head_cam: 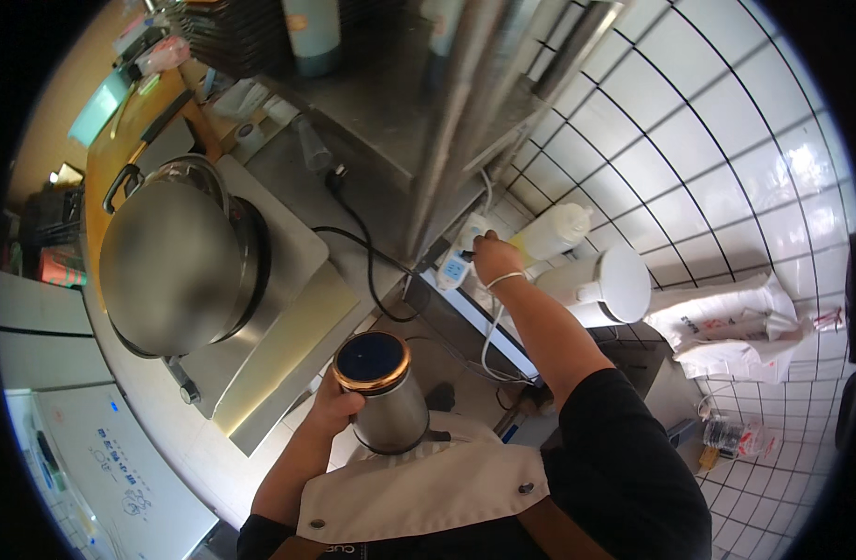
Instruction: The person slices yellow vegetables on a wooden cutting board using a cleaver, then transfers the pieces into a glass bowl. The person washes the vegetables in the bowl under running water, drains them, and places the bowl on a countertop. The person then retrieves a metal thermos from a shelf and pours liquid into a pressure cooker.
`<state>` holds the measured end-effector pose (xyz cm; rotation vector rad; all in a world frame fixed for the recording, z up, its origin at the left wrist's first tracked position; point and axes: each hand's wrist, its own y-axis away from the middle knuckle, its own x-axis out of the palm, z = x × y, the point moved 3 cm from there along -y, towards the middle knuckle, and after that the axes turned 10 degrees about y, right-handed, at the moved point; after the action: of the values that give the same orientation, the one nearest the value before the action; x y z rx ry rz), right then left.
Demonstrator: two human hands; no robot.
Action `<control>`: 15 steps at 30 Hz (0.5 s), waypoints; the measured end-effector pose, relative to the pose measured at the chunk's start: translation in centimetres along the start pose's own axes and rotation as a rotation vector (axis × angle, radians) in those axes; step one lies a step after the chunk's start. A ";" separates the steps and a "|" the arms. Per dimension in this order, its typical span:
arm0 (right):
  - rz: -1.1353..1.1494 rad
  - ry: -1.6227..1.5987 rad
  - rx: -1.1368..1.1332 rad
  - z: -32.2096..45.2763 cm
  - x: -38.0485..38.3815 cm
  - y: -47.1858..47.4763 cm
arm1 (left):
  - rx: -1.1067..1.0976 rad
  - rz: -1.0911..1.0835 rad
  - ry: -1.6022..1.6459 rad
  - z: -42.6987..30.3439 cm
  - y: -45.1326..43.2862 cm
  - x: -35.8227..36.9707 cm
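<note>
My left hand (pixel 338 404) is wrapped around the side of a stainless steel canister-shaped appliance (pixel 393 420), held upright in front of my apron (pixel 428 490). A dark round lid (pixel 372 355) with a shiny copper-coloured rim tops it. With my right arm stretched out, my right hand (pixel 496 259) pinches a small black plug (pixel 468 256) at a white power strip (pixel 454 269) with blue socket faces. The fingers partly cover the plug, and how deep it sits in the socket cannot be told. A white cable (pixel 494 343) hangs down below that hand.
A large steel pot (pixel 169 269) stands on the left counter. A black cord (pixel 368 259) with a loose plug (pixel 337 173) trails over the steel surface. Near my right forearm stand a squeeze bottle (pixel 554 231) and a white lidded jug (pixel 596 287). A metal post (pixel 449 133) rises ahead.
</note>
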<state>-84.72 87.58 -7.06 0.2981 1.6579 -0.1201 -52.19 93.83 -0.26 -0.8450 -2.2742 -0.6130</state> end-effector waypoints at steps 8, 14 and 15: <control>0.147 0.158 -0.057 1.8 0.1 -2.4 | -0.002 -0.044 0.000 -2.3 0.1 -3.1; 0.149 0.136 -0.034 2.8 1.3 -3.5 | 0.006 -0.035 -0.049 -2.5 -0.5 -4.4; 0.185 0.155 -0.028 3.0 1.8 -3.4 | 0.006 -0.044 -0.067 -2.4 -0.5 -4.5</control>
<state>-82.88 83.80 -9.53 0.4470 1.7745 0.0675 -48.91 90.22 -1.75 -0.8259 -2.3596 -0.6053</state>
